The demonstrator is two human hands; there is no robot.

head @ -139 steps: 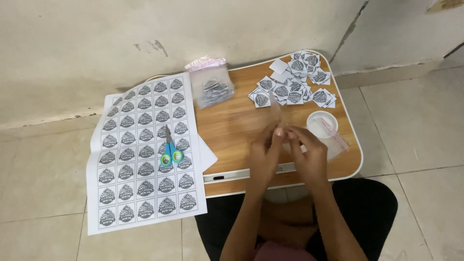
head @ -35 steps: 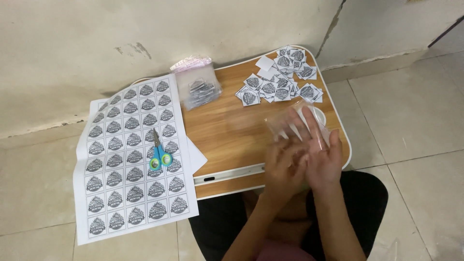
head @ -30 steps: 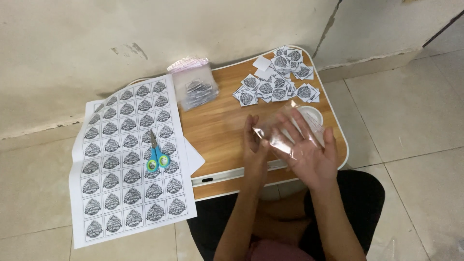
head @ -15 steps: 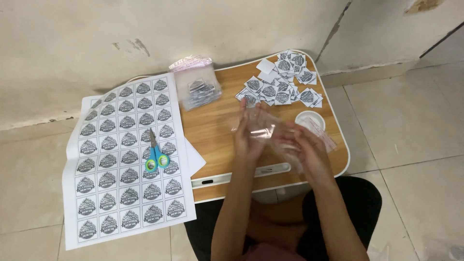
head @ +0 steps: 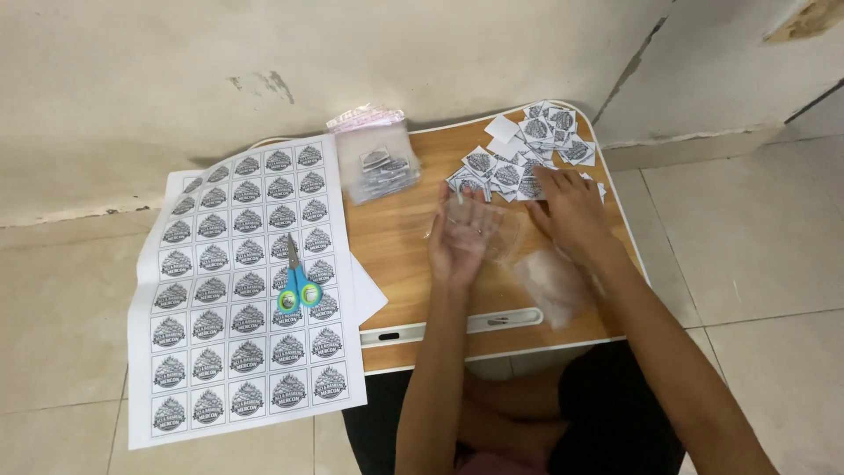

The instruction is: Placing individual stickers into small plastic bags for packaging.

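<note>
Fingers: I see left hand (head: 463, 237) palm-up, fingers loosely spread, cradling a small clear plastic bag (head: 489, 230). Right hand (head: 571, 211) lies flat, fingers spread over the cut labels (head: 519, 163); can't tell if it pinches one.
Clear bag: across my left palm, above the wooden lap table (head: 400, 255).
Labels: loose pile at table's far right corner.
Other bags: filled zip bag (head: 378, 163) at far left edge; empty clear bags (head: 556, 283) beside right forearm.
Floor side: uncut label sheet (head: 237, 290) left of table, scissors (head: 296, 281) lying on it.
</note>
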